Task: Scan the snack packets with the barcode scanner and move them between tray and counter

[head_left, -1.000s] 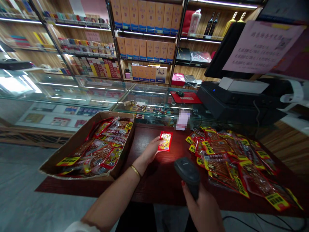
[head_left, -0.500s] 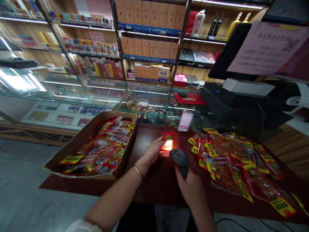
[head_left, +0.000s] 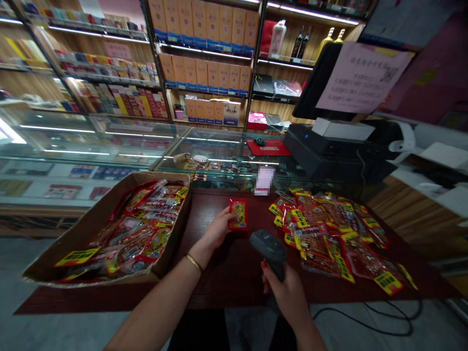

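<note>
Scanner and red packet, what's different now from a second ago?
The red glow on the snack packet has gone out. The right hand brought the scanner closer to it. The left hand still holds the packet; box and pile unchanged.

Dim warm interior, LED strips on shelves [head_left: 204,51] bright, glare on glass counter [head_left: 109,141], fisheye-bent soft edges.

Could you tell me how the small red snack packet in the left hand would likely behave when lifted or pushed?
The small red plastic snack packet is probably light: the left hand holds it up by one edge with fingertips alone. It looks thin and flat, so likely somewhat floppy. Its glossy film may slide easily on the dark wooden table.
</note>
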Motion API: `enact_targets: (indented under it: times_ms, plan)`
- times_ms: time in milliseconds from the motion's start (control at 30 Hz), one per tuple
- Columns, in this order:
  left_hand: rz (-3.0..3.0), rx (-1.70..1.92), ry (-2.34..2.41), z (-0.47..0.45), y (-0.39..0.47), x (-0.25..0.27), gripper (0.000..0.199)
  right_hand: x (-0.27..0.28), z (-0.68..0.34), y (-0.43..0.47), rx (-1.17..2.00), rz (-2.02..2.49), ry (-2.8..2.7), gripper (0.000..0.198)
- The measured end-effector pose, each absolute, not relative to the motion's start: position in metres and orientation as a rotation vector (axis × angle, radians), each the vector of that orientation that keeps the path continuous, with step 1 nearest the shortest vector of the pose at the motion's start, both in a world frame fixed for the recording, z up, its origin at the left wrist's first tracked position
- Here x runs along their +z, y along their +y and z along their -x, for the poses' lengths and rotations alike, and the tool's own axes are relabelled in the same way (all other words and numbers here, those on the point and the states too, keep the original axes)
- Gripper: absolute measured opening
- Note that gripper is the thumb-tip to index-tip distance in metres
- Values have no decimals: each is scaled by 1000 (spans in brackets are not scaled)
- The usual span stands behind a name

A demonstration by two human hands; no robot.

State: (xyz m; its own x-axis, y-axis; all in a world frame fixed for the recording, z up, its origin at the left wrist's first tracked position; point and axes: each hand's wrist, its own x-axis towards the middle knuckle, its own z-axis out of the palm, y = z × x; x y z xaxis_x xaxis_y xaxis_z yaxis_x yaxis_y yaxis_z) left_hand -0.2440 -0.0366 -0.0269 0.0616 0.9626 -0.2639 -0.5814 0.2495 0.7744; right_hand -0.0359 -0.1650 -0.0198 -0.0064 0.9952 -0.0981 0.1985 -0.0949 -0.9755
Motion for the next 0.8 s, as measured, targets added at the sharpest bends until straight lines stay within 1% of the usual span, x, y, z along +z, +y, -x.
enact_targets:
  times_ms: [100,233,367,667,733,800]
  plan:
    - [-584,1272,934,243,-38,-29,30,-38,23,-158,1410,1156,-1043,48]
    - [-616,1202,981,230,-39,-23,29,-54,9,-154,1487,1032,-918,53]
    - [-622,1081,875,188,-27,1,26,-62,4,-154,1504,944,-827,50]
    - [-698,834,822,38,45,56,19,-66,4,-157,1449,912,-776,51]
    - [-699,861,858,29,46,61,18,-65,3,-160,1456,939,-772,51]
    - [-691,952,903,41,34,65,23,-63,1,-164,1479,956,-771,50]
